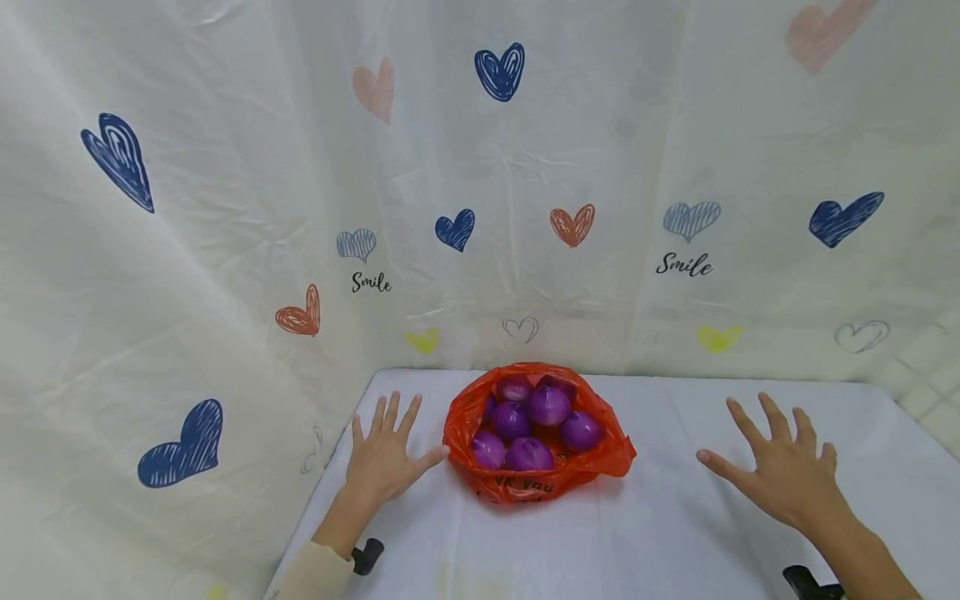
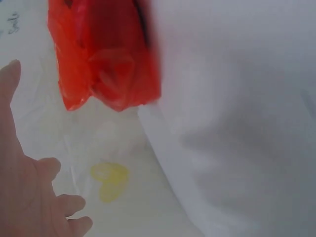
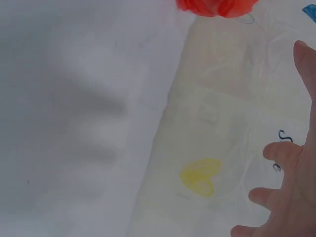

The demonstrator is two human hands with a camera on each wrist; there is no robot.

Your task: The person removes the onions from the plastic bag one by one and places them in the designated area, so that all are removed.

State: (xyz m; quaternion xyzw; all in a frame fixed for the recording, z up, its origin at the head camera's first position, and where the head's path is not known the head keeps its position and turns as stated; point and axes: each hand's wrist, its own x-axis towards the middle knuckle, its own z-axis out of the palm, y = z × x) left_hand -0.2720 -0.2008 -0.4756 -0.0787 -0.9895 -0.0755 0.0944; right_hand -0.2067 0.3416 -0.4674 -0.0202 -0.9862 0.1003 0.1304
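A red plastic bag with its mouth rolled open stands on the white table. Inside it lie several round purple onions. My left hand is spread beside the bag's left side, its thumb tip close to the rim; whether they touch I cannot tell. Out to the right, my right hand is spread over the table, apart from the bag. Neither hand holds anything. In the left wrist view the bag is near the spread fingers; only its edge shows in the right wrist view.
The white table ends at the back against a pale curtain printed with hearts and "Smile". More of this curtain hangs along the left side. Black straps or mounts sit at both wrists. Pale tiles show at the far right.
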